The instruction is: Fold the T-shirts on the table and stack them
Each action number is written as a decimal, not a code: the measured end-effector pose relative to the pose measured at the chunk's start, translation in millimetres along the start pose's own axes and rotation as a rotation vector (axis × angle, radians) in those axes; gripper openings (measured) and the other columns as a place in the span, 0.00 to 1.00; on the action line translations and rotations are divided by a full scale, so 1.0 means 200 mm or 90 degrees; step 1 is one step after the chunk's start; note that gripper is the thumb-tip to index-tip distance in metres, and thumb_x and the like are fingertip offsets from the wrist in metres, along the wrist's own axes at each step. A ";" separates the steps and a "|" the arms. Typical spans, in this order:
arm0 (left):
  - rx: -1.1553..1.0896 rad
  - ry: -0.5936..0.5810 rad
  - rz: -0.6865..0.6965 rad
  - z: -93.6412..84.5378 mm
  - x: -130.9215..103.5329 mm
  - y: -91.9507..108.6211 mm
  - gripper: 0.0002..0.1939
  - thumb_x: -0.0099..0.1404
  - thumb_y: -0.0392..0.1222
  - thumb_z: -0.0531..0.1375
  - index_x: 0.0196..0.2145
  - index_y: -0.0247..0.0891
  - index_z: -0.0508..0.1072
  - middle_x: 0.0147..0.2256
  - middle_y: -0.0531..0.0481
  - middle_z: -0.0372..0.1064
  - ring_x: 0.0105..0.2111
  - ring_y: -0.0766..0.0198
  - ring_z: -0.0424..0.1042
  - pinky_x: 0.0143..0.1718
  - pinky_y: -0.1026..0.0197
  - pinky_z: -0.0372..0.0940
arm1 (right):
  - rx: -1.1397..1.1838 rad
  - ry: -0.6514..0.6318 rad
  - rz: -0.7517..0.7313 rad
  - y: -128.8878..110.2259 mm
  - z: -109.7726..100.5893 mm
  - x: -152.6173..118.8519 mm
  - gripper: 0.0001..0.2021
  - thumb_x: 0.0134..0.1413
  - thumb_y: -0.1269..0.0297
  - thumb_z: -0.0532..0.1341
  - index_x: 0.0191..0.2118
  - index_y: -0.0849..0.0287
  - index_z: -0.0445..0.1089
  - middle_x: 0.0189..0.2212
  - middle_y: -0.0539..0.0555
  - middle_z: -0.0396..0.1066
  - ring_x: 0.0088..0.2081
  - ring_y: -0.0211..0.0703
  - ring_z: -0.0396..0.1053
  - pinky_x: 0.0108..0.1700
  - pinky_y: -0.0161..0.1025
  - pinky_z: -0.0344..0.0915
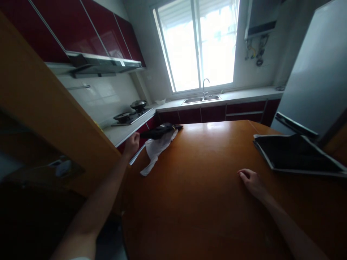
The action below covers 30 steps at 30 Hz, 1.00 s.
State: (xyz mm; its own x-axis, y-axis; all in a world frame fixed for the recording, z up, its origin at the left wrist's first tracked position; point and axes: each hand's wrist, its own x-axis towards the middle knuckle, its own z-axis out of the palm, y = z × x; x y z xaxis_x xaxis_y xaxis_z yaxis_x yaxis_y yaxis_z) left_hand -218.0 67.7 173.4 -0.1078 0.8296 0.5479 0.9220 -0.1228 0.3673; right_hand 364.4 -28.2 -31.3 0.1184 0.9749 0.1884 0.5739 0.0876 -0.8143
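My left hand point(132, 144) is closed at the table's left edge, gripping one end of a black garment point(157, 132). This dark cloth stretches rightward over the far left corner of the wooden table. Beneath it lies a crumpled white cloth point(159, 145), one narrow part of it trailing toward me. My right hand point(252, 181) is over the right half of the table, fingers curled together, with nothing visible in it. Close by on its right is a flat, black, folded cloth-like thing with pale edges point(296, 153).
The brown wooden table point(200, 195) has a rounded edge. Beyond it run a white counter with a sink point(202, 99) and a gas stove point(131, 117) bearing pans. A fridge point(314, 72) stands at right, a wooden frame point(56, 108) at left.
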 end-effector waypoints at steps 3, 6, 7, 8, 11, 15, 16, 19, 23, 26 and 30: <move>0.038 -0.052 -0.060 0.13 -0.37 -0.13 0.11 0.57 0.50 0.54 0.25 0.42 0.68 0.27 0.45 0.71 0.35 0.51 0.73 0.42 0.51 0.70 | 0.018 0.007 0.001 0.01 0.01 0.01 0.16 0.53 0.52 0.56 0.34 0.54 0.77 0.38 0.57 0.80 0.41 0.53 0.76 0.45 0.45 0.68; 0.053 -0.065 -0.091 0.21 -0.59 -0.17 0.09 0.52 0.49 0.55 0.23 0.43 0.69 0.29 0.43 0.73 0.38 0.49 0.75 0.45 0.52 0.71 | 0.042 0.042 0.013 0.01 0.00 0.05 0.16 0.53 0.53 0.56 0.35 0.56 0.77 0.36 0.58 0.79 0.38 0.52 0.76 0.42 0.44 0.68; 0.053 -0.059 -0.096 0.24 -0.64 -0.17 0.09 0.52 0.49 0.55 0.25 0.42 0.70 0.32 0.42 0.74 0.41 0.48 0.75 0.48 0.50 0.70 | 0.043 0.069 0.018 0.01 -0.02 0.06 0.16 0.53 0.54 0.56 0.36 0.57 0.77 0.36 0.58 0.79 0.38 0.52 0.76 0.42 0.43 0.68; 0.051 -0.049 -0.095 0.26 -0.66 -0.17 0.11 0.53 0.49 0.54 0.27 0.42 0.71 0.36 0.40 0.75 0.43 0.47 0.75 0.51 0.49 0.69 | 0.038 0.104 0.019 0.01 -0.04 0.08 0.16 0.53 0.55 0.55 0.37 0.58 0.77 0.36 0.59 0.79 0.38 0.51 0.75 0.43 0.43 0.68; 0.034 -0.027 -0.048 0.33 -0.67 -0.16 0.14 0.56 0.49 0.52 0.34 0.41 0.73 0.44 0.38 0.74 0.48 0.46 0.74 0.56 0.47 0.67 | -0.044 0.247 0.014 -0.01 -0.15 0.13 0.17 0.54 0.60 0.54 0.41 0.62 0.77 0.41 0.62 0.77 0.42 0.53 0.73 0.49 0.46 0.67; -0.002 -0.032 0.031 0.49 -0.62 -0.07 0.14 0.59 0.49 0.53 0.36 0.42 0.74 0.47 0.41 0.73 0.50 0.45 0.73 0.57 0.46 0.66 | -0.269 0.405 0.088 0.03 -0.32 0.17 0.22 0.55 0.64 0.56 0.54 0.65 0.73 0.56 0.69 0.68 0.55 0.63 0.64 0.56 0.56 0.60; -0.023 -0.046 0.048 0.53 -0.62 -0.03 0.13 0.59 0.49 0.53 0.36 0.43 0.74 0.47 0.41 0.74 0.50 0.46 0.73 0.57 0.46 0.66 | -0.304 0.421 0.115 0.05 -0.35 0.17 0.24 0.55 0.63 0.58 0.57 0.64 0.72 0.58 0.69 0.65 0.57 0.64 0.62 0.56 0.58 0.59; -0.114 -0.110 0.100 0.66 -0.65 0.17 0.12 0.62 0.48 0.53 0.36 0.43 0.75 0.46 0.44 0.75 0.48 0.48 0.75 0.55 0.47 0.68 | -0.318 0.445 0.181 0.12 -0.42 0.16 0.23 0.57 0.60 0.59 0.57 0.61 0.72 0.57 0.68 0.67 0.56 0.65 0.62 0.54 0.59 0.58; -0.228 -0.173 0.167 0.80 -0.73 0.45 0.12 0.64 0.46 0.53 0.36 0.42 0.76 0.45 0.45 0.76 0.48 0.51 0.76 0.54 0.49 0.69 | -0.227 0.463 0.205 0.20 -0.46 0.17 0.17 0.55 0.60 0.60 0.48 0.61 0.74 0.46 0.65 0.75 0.49 0.60 0.68 0.51 0.54 0.61; -0.290 -0.235 0.222 0.85 -0.80 0.58 0.12 0.68 0.46 0.54 0.37 0.42 0.76 0.45 0.45 0.76 0.47 0.54 0.76 0.51 0.52 0.70 | -0.154 0.450 0.138 0.19 -0.46 0.17 0.15 0.54 0.64 0.58 0.46 0.62 0.72 0.40 0.63 0.76 0.43 0.56 0.70 0.49 0.50 0.63; -0.335 -0.283 0.235 0.86 -0.85 0.61 0.12 0.70 0.46 0.54 0.39 0.42 0.77 0.43 0.46 0.77 0.44 0.56 0.76 0.49 0.53 0.70 | -0.095 0.350 -0.067 -0.05 -0.36 0.08 0.11 0.56 0.64 0.56 0.42 0.60 0.72 0.40 0.62 0.74 0.44 0.53 0.71 0.50 0.48 0.65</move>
State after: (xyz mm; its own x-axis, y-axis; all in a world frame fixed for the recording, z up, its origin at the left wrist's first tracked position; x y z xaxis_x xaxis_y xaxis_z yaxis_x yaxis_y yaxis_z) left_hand -23.5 5.7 -3.6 0.4333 0.8113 0.3925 0.5589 -0.5836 0.5892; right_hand 418.9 -27.8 19.2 0.4353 0.7094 0.5543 0.7084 0.1102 -0.6972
